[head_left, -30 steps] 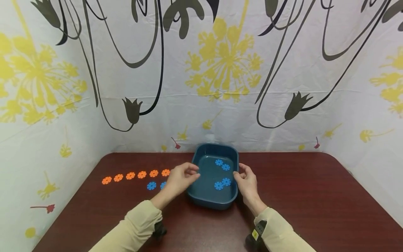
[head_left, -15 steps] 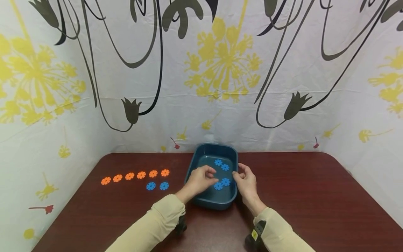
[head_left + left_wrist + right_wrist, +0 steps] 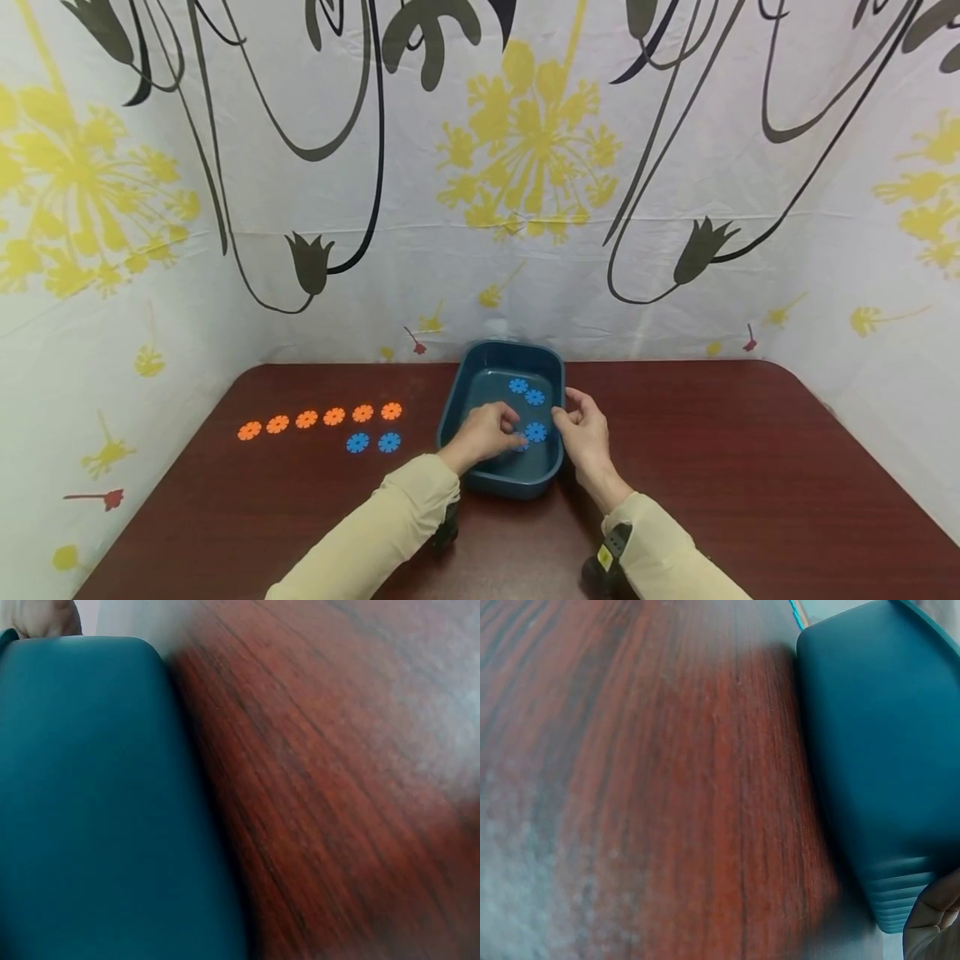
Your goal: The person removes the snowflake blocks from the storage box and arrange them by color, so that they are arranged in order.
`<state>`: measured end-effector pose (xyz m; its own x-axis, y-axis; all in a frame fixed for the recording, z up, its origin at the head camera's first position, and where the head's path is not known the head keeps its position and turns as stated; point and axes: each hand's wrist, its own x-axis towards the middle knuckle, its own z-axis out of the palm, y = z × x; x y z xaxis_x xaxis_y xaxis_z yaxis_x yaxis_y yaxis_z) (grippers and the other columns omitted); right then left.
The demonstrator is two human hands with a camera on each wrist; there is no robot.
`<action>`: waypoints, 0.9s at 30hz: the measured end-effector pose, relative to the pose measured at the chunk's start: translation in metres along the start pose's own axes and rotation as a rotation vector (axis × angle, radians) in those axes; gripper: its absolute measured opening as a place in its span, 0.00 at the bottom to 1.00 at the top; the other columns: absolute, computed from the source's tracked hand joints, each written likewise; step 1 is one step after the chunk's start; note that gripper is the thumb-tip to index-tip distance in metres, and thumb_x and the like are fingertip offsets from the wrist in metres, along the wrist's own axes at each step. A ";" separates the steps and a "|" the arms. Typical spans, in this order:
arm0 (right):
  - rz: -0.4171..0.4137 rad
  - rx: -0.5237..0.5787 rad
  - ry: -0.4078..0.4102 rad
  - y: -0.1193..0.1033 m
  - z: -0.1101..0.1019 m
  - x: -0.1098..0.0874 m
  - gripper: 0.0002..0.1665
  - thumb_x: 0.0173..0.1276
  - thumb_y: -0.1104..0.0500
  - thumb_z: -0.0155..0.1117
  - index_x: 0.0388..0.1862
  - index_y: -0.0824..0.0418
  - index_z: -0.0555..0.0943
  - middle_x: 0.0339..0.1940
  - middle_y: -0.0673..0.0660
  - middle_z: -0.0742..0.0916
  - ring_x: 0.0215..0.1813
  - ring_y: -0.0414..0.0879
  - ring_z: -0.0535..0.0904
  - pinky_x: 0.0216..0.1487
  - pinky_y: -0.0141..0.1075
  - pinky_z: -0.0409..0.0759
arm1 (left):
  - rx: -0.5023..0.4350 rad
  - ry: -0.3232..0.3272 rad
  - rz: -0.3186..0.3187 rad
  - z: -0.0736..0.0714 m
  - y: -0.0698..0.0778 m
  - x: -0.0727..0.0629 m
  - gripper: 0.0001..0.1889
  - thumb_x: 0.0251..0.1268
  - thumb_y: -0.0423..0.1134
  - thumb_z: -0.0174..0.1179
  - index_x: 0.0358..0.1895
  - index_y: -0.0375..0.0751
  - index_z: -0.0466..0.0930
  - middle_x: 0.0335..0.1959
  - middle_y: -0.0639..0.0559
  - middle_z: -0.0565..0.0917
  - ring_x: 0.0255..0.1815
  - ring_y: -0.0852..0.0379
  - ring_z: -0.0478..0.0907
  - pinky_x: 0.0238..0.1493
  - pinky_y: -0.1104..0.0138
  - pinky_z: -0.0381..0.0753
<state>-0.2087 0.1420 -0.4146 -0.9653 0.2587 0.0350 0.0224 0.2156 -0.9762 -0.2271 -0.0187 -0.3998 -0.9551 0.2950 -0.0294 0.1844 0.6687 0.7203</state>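
Note:
A deep blue-green plastic tray [image 3: 487, 475] stands at the back middle of the table, holding several flat blue notched discs [image 3: 534, 397]. My left hand [image 3: 483, 433] is inside it, thumb and fingers bent but apart. Its fingertips reach the lower pair of discs and partly cover the left one. On the tray's right side, my right hand [image 3: 588, 437] grips the rim, thumb over the edge and fingers outside. The right wrist view shows part of that hand [image 3: 934, 919] against the tray's ridged outer wall [image 3: 900, 889].
Left of the tray, several orange notched discs [image 3: 306, 419] lie in a row on the dark red-brown table [image 3: 712, 467]. Two blue discs [image 3: 388, 442] lie in front of the row's right end. A patterned white cloth [image 3: 420, 192] hangs behind the table.
My left hand has moved right, from the tray's left edge to the lower blue discs inside, uncovering the loose blue disc on the table. My right hand keeps its grip on the rim.

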 end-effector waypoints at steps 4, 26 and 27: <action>-0.007 0.006 0.000 0.001 0.000 0.001 0.26 0.66 0.64 0.56 0.63 0.67 0.68 0.20 0.54 0.76 0.23 0.42 0.70 0.23 0.30 0.69 | 0.041 -0.005 -0.017 0.001 -0.001 0.002 0.17 0.47 0.39 0.73 0.40 0.38 0.80 0.33 0.49 0.81 0.36 0.55 0.76 0.39 0.63 0.77; 0.008 -0.008 0.000 0.000 0.000 0.000 0.27 0.66 0.63 0.56 0.64 0.66 0.68 0.22 0.55 0.76 0.26 0.45 0.71 0.25 0.30 0.70 | 0.191 0.011 0.023 0.007 0.000 0.005 0.14 0.45 0.37 0.74 0.33 0.40 0.79 0.29 0.51 0.74 0.33 0.56 0.71 0.37 0.64 0.73; 0.008 -0.010 -0.001 0.000 0.000 0.000 0.27 0.66 0.63 0.56 0.64 0.66 0.68 0.22 0.55 0.76 0.26 0.45 0.71 0.25 0.30 0.70 | 0.186 0.011 0.021 0.007 0.000 0.004 0.14 0.45 0.37 0.74 0.33 0.40 0.78 0.29 0.51 0.74 0.32 0.56 0.70 0.36 0.65 0.73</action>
<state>-0.2090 0.1424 -0.4148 -0.9654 0.2592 0.0268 0.0328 0.2227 -0.9743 -0.2297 -0.0128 -0.4047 -0.9529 0.3033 -0.0076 0.2428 0.7775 0.5802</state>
